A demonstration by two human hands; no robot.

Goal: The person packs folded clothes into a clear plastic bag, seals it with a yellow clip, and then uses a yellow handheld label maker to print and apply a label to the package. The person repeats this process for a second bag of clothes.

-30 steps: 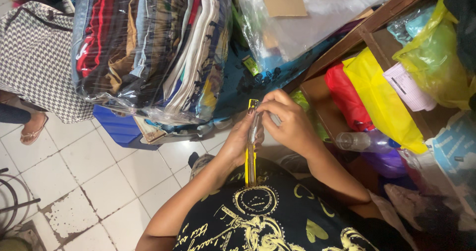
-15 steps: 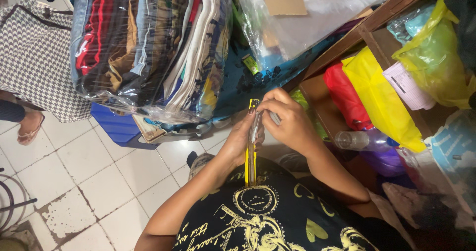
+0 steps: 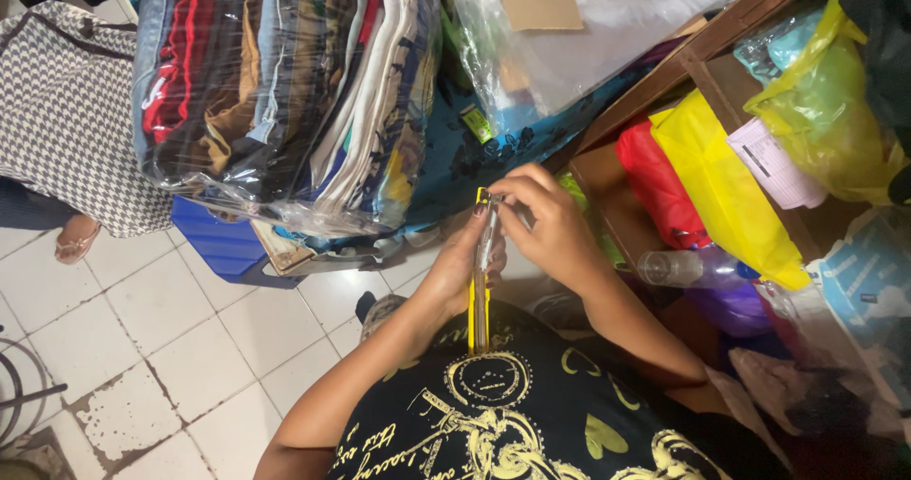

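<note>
The left hand (image 3: 454,273) has its grip closed around the middle of a long yellow utility knife (image 3: 481,281), held upright just above the person's lap, over the tiled floor (image 3: 171,338). The right hand (image 3: 550,233) pinches the knife's upper end with its fingertips (image 3: 501,193) pressed together on it. Judging by this, the tool is being adjusted and nothing has been cut yet. Beyond, a plastic-wrapped bundle of folded clothes (image 3: 285,82) looks sealed; at right, a yellow bag (image 3: 721,186) fills a wooden shelf (image 3: 702,48).
</note>
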